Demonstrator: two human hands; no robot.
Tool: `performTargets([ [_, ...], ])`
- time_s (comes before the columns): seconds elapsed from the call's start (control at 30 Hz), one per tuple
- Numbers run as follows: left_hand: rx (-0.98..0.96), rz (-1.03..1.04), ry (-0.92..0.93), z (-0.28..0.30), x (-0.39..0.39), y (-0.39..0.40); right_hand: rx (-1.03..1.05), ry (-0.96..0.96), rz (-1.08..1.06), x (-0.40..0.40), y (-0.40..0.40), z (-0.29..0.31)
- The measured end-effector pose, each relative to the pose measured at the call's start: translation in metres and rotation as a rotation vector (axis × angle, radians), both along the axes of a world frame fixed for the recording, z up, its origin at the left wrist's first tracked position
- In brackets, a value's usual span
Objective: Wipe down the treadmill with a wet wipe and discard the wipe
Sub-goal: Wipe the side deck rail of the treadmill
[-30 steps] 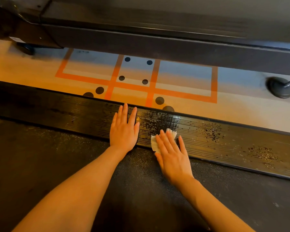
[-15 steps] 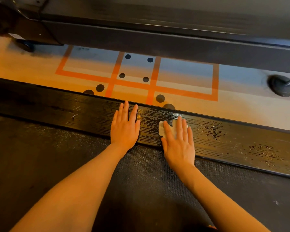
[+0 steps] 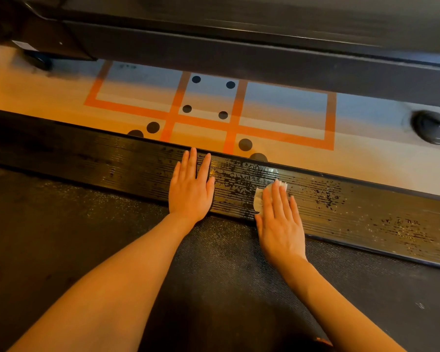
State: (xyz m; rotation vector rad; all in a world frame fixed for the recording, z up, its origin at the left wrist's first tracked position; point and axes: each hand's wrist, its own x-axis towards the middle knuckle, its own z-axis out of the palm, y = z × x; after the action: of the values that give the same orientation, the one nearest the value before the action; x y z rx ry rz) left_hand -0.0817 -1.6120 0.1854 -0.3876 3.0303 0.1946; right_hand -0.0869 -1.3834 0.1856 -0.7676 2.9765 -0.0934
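Gym floor w/ an orange taped grid (image 3: 229,123) and black dots runs along the far side, then the treadmill's ribbed side rail (image 3: 112,161), then the dark belt (image 3: 61,237) closest to the camera. Another dark machine frame (image 3: 239,54) sits across the top.

Left hand (image 3: 191,189) lies flat on the rail, fingers straight and mostly together, just bracing, holding nothing. Right hand (image 3: 280,222) is flat too, fingers straight and slightly fanned, pressing the wet wipe (image 3: 261,196) onto the rail. Wipe is bunched under the fingers, only a bit pokes out at the tips and on the thumb side.

Stuff that could go wrong imo:
- wipe isn't gripped, only pinned by flat fingers, so a fast stroke could leave it behind or roll it up
- rail btw the hands looks streaky/wet in patches, so coverage is prob uneven, and the part to the right looks speckled and not done yet
- left palm is planted on shiny wet plastic, could slide if weight goes on it
- wipe drags off the rail edge onto the floor = dirty wipe
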Motion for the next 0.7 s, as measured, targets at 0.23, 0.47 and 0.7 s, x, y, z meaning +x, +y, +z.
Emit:
performTargets([
  [0.23, -0.010, 0.001, 0.022, -0.002, 0.000, 0.000, -0.025, 0.032, 0.171, 0.007, -0.027, -0.003],
  [0.47, -0.027, -0.001, 0.015, -0.001, 0.000, 0.000, 0.052, -0.004, 0.170, 0.012, -0.040, -0.009],
  [0.7, -0.020, -0.001, 0.017, -0.002, -0.001, 0.000, 0.052, -0.080, 0.164, -0.003, 0.021, 0.002],
])
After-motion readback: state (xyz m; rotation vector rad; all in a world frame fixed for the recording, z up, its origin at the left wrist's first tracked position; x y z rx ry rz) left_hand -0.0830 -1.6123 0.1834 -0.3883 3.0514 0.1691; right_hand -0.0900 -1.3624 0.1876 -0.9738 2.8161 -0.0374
